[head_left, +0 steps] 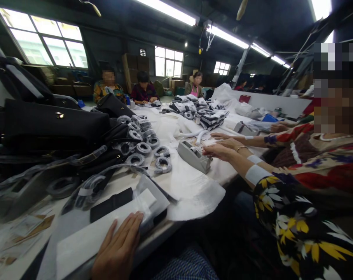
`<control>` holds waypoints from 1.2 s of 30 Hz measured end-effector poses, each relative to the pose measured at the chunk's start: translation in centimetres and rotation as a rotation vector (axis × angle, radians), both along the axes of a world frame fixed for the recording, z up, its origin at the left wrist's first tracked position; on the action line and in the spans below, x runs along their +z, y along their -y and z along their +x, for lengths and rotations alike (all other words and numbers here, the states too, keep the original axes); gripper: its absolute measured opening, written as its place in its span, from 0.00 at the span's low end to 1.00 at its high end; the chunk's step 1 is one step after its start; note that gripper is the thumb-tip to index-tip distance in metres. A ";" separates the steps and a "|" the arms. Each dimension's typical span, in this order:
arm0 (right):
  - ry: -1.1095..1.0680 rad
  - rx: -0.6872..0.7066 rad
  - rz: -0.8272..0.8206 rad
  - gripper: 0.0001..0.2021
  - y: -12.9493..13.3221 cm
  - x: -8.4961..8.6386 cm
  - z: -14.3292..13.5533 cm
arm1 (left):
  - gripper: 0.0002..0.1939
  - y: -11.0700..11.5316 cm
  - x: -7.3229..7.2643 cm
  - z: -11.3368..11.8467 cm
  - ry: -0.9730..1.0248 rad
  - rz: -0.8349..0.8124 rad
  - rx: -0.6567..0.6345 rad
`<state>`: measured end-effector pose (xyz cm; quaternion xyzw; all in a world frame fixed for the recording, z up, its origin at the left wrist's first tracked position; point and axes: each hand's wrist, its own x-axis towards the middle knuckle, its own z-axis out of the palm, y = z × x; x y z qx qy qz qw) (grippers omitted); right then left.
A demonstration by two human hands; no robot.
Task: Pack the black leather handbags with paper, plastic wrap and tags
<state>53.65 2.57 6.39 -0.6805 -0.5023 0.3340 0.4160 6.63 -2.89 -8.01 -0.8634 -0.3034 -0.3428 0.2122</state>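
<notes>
My left hand [119,245] lies flat, fingers stretched out, on a long white flat piece [89,237] at the near table edge. Beneath and behind that piece is a flat black item [112,204], partly wrapped in thin translucent sheet [157,190]. My right hand [219,151], beyond a black floral sleeve, reaches to the front end of a grey tape dispenser [194,156]. Its fingers are bent together at the cutting end; whatever they pinch is too small to make out. A strip of white tape [256,174] is stuck on my right forearm.
Black handbags [54,128] pile up at left, beside several coiled straps in clear wrap [143,147]. White foam sheets [196,190] cover the middle. Wrapped black items [213,118] are stacked farther back. A co-worker's hands [223,136] work close beside my right hand; other people sit across the table.
</notes>
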 end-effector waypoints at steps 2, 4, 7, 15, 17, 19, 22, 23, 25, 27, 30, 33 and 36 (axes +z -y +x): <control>-0.093 -0.059 0.007 0.11 0.3 0.3 0.2 | 0.25 0.0 0.0 0.0 -0.003 0.001 -0.001; -0.169 -0.119 0.030 0.11 1.2 0.5 0.4 | 0.25 0.0 0.0 -0.1 -0.003 -0.006 0.001; -0.243 -0.190 0.048 0.10 3.4 0.2 0.6 | 0.25 0.0 -0.1 -0.3 -0.010 -0.016 0.004; -0.268 -0.330 0.089 0.18 7.2 -4.8 0.5 | 0.25 0.0 0.2 -0.3 -0.039 -0.022 -0.001; -0.234 -0.339 0.122 0.22 7.3 -6.4 0.6 | 0.25 0.1 0.3 -0.2 -0.041 -0.021 0.002; -0.176 -0.336 0.156 0.24 7.0 -7.8 0.8 | 0.26 0.1 0.3 -0.1 -0.039 -0.020 0.003; -0.036 -0.338 0.206 0.27 6.4 -9.6 1.3 | 0.26 0.2 0.5 0.0 -0.030 -0.023 0.006; 0.026 -0.343 0.220 0.26 6.3 -9.9 1.5 | 0.26 0.3 0.5 0.0 -0.026 -0.025 0.011; 0.172 -0.352 0.248 0.24 6.6 -10.2 2.0 | 0.26 0.3 0.4 -0.1 -0.025 -0.034 0.014; 0.331 -0.338 0.287 0.21 7.5 -9.8 2.4 | 0.26 0.3 0.3 -0.2 -0.028 -0.052 0.012; 0.537 -0.232 0.334 0.13 9.5 -8.2 2.3 | 0.26 0.3 0.1 -0.3 -0.030 -0.072 0.008; 0.692 -0.045 0.329 0.08 11.5 -5.8 1.1 | 0.26 0.3 0.3 -0.2 -0.004 -0.075 0.011; 0.973 0.276 0.394 0.10 12.8 -3.2 -1.2 | 0.26 0.5 0.4 0.1 0.035 -0.093 0.009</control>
